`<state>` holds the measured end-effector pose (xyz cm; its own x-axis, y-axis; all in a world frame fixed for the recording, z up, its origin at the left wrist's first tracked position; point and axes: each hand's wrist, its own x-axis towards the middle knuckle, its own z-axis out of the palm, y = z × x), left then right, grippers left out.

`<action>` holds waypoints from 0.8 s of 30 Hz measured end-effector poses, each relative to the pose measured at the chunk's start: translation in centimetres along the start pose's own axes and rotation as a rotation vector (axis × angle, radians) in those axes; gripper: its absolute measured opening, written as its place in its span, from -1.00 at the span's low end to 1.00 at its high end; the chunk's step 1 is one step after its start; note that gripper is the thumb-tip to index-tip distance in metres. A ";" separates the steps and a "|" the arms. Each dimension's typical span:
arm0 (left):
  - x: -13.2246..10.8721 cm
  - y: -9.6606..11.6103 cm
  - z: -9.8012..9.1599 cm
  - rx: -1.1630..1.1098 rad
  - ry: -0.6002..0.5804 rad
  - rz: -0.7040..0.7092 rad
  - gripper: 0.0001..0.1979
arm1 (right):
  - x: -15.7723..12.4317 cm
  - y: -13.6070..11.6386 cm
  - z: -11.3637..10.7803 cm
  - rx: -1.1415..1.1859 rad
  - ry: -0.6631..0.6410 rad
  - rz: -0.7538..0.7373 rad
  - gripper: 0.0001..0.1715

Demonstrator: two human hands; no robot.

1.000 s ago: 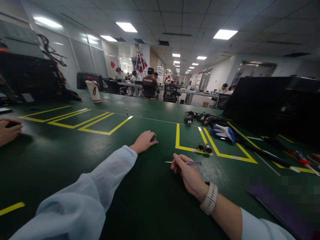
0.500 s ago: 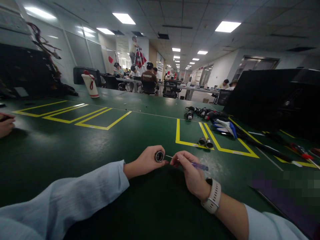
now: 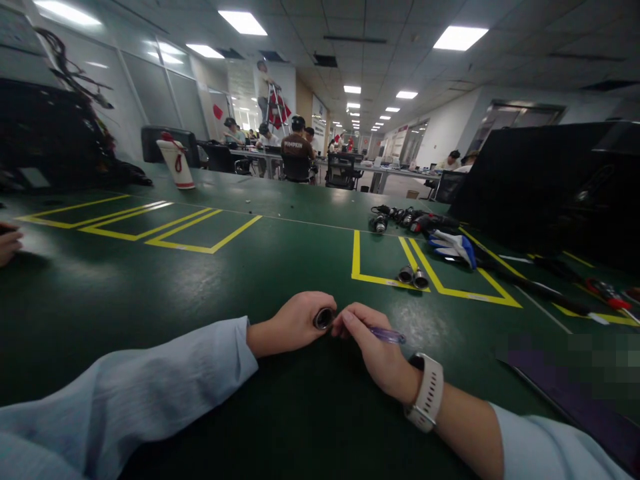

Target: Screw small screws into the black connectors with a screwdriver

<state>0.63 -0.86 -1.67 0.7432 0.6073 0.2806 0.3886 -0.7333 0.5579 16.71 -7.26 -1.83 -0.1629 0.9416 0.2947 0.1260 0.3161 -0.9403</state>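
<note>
My left hand (image 3: 293, 323) is closed around a small black cylindrical part (image 3: 324, 318), its round open end facing my right hand. My right hand (image 3: 373, 347) pinches a thin tool with a purple handle (image 3: 387, 336), the tip pointed into the part's opening. Both hands meet low over the green table (image 3: 150, 287), fingers touching. A white watch sits on my right wrist.
Two small metal cylinders (image 3: 413, 275) lie in a yellow-taped box. Beyond them are more black parts (image 3: 395, 219), a blue-white glove (image 3: 453, 247) and a red-handled tool (image 3: 605, 290). A white cup (image 3: 176, 163) stands far left. Another person's hand (image 3: 7, 243) rests at the left edge. A black case (image 3: 550, 187) is at the right.
My left hand picked the black part off the table and drew it back toward me. My right hand brought the tool's tip up to the part's opening.
</note>
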 end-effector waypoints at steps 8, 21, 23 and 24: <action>0.1 -0.6 0.2 -0.119 0.013 -0.014 -0.95 | 0.4 1.0 0.5 0.485 -0.007 0.186 -0.76; 0.0 0.3 0.0 0.074 0.003 -0.013 -0.88 | 0.3 0.9 0.2 0.289 -0.022 0.130 -0.74; 0.0 0.2 0.0 0.043 0.008 -0.008 -0.89 | 0.3 1.1 0.3 0.386 -0.030 0.161 -0.75; 0.0 0.1 0.0 0.023 0.011 -0.008 -0.89 | 0.3 1.1 0.3 0.410 -0.032 0.167 -0.75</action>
<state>0.66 -0.93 -1.61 0.7340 0.6166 0.2848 0.4071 -0.7351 0.5422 16.47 -6.64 -2.80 -0.2041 0.9698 0.1337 -0.2442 0.0818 -0.9663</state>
